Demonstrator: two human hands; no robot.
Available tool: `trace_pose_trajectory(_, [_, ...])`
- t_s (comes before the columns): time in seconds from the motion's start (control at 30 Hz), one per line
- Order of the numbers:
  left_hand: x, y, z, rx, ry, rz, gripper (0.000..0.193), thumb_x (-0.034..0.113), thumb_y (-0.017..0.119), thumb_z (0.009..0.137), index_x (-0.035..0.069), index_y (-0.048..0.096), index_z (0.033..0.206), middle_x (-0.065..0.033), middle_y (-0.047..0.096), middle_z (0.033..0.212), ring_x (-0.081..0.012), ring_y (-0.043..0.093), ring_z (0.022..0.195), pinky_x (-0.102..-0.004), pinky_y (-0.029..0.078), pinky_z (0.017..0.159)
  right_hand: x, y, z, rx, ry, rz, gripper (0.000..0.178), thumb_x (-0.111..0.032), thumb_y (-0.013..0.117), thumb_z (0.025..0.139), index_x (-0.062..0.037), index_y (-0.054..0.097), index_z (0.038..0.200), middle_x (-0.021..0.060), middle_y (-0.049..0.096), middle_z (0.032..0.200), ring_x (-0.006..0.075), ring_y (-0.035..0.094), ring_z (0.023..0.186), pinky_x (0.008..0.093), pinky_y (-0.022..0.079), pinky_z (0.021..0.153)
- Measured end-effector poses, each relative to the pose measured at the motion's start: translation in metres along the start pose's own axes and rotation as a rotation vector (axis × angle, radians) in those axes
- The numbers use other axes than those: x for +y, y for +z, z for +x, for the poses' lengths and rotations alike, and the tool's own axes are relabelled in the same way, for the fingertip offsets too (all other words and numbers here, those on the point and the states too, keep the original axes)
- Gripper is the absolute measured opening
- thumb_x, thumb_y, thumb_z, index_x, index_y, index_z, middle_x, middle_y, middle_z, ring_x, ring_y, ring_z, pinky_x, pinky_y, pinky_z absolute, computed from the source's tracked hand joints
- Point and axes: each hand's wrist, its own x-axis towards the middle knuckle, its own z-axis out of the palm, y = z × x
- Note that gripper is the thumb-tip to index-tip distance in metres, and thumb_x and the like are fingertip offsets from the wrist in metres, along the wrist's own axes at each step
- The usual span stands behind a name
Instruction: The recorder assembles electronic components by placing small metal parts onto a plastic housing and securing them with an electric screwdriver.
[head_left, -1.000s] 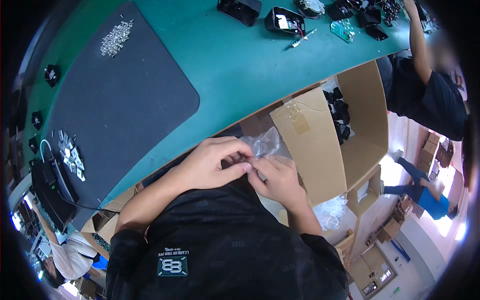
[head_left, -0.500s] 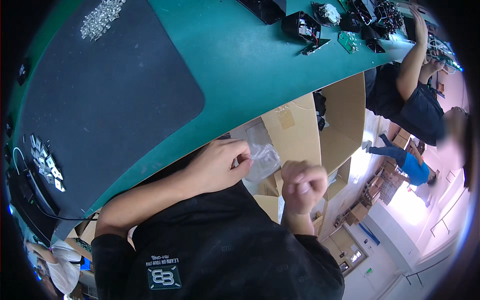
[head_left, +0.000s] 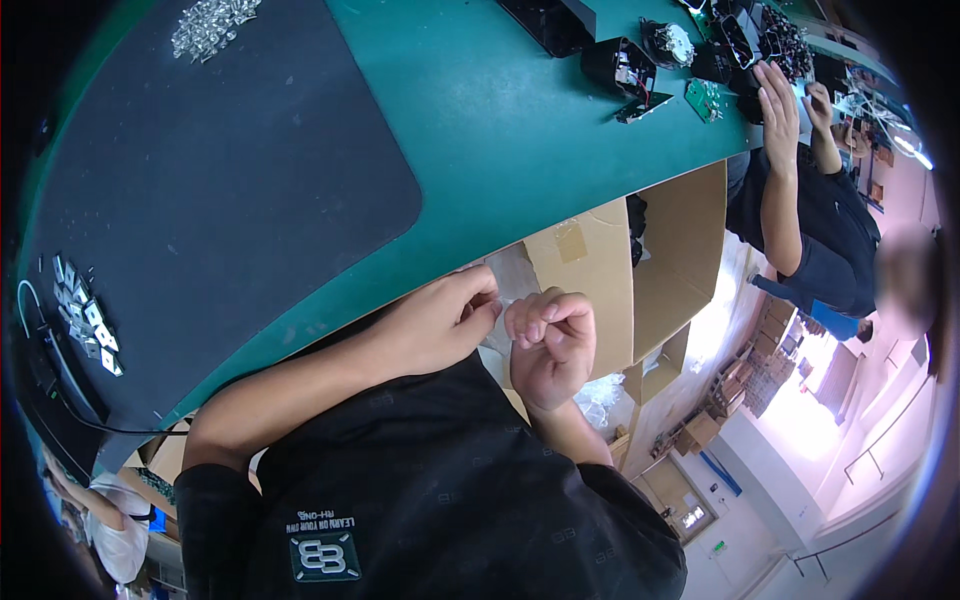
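Note:
My left hand (head_left: 440,318) is at the table's front edge, with its fingers curled in and the thumb against them. Whatever it may hold is hidden. Just right of it, my right hand (head_left: 553,345) is raised, its fingers bent over the palm, and nothing shows in it. The two hands are close together, a small gap between them. Below and behind them, clear plastic (head_left: 600,395) lies by an open cardboard box (head_left: 580,275). A dark mat (head_left: 240,190) on the green table (head_left: 470,130) lies beyond my left forearm.
Small clear parts (head_left: 212,28) and flat metal pieces (head_left: 85,315) lie on the mat. Black housings (head_left: 615,68) and a green circuit board (head_left: 705,100) are at the far right. A co-worker (head_left: 800,210) sits there with raised hands. A black device (head_left: 65,380) with a cable stands at left.
My right hand has moved left, up to my left hand, which has barely moved. The co-worker's arm has swung down and left. The view has shifted slightly.

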Motion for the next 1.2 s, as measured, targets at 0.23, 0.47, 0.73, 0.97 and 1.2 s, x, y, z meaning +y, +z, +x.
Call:
trace_pose_trajectory(0.23, [-0.002, 0.0, -0.003, -0.06, -0.012, -0.108, 0.004, 0.0, 0.053, 0.087, 0.001, 0.053, 0.083, -0.0054, 0.055, 0.069, -0.0118, 0.051, 0.062, -0.0295, 0.04, 0.055, -0.004, -0.002, -0.005, -0.047, 0.038, -0.05, 0.024, 0.007, 0.042, 0.078, 0.0019, 0.051, 0.1, 0.0132, 0.055, 0.086, 0.0231, 0.056, 0.077, 0.0371, 0.048, 0.078])
trace_pose_trajectory(0.47, [-0.008, -0.003, -0.003, -0.062, 0.021, -0.115, 0.004, 0.002, 0.055, 0.086, 0.001, 0.053, 0.082, -0.005, 0.055, 0.067, -0.0111, 0.051, 0.06, -0.029, 0.04, 0.054, -0.007, -0.003, -0.006, -0.05, 0.066, -0.111, 0.023, 0.008, 0.042, 0.078, 0.0019, 0.051, 0.098, 0.0141, 0.056, 0.088, 0.024, 0.057, 0.078, 0.0377, 0.048, 0.079])
trace_pose_trajectory(0.73, [0.021, -0.013, -0.019, -0.091, 0.1, -0.025, 0.009, 0.01, 0.06, 0.089, 0.002, 0.058, 0.085, -0.0072, 0.058, 0.066, -0.0125, 0.056, 0.057, -0.0292, 0.044, 0.055, -0.052, -0.028, 0.009, -0.527, -0.018, -1.013, 0.08, -0.028, 0.081, 0.076, -0.0043, 0.04, 0.142, 0.0214, 0.04, 0.143, 0.038, 0.041, 0.132, 0.0468, 0.039, 0.103])
trace_pose_trajectory(0.97, [0.029, -0.031, -0.047, 0.142, 0.447, 0.396, 0.023, 0.005, 0.076, 0.073, 0.005, 0.069, 0.096, -0.0084, 0.062, 0.092, -0.0201, 0.059, 0.074, -0.0296, 0.047, 0.065, -0.027, 0.033, 0.016, -0.607, 0.16, -0.889, 0.061, -0.004, 0.054, 0.089, -0.0091, 0.034, 0.146, 0.0203, 0.062, 0.117, 0.0331, 0.067, 0.096, 0.0397, 0.053, 0.082])
trace_pose_trajectory(1.2, [0.052, -0.036, -0.067, 0.301, 0.645, 0.641, 0.074, 0.013, 0.077, 0.072, -0.002, 0.043, 0.136, -0.0276, 0.047, 0.134, -0.0421, 0.049, 0.124, -0.0462, 0.045, 0.097, -0.02, 0.063, 0.017, -0.311, 0.14, -0.368, 0.031, 0.002, 0.051, 0.084, -0.0054, 0.053, 0.115, 0.0105, 0.063, 0.103, 0.0197, 0.063, 0.099, 0.0316, 0.05, 0.083])
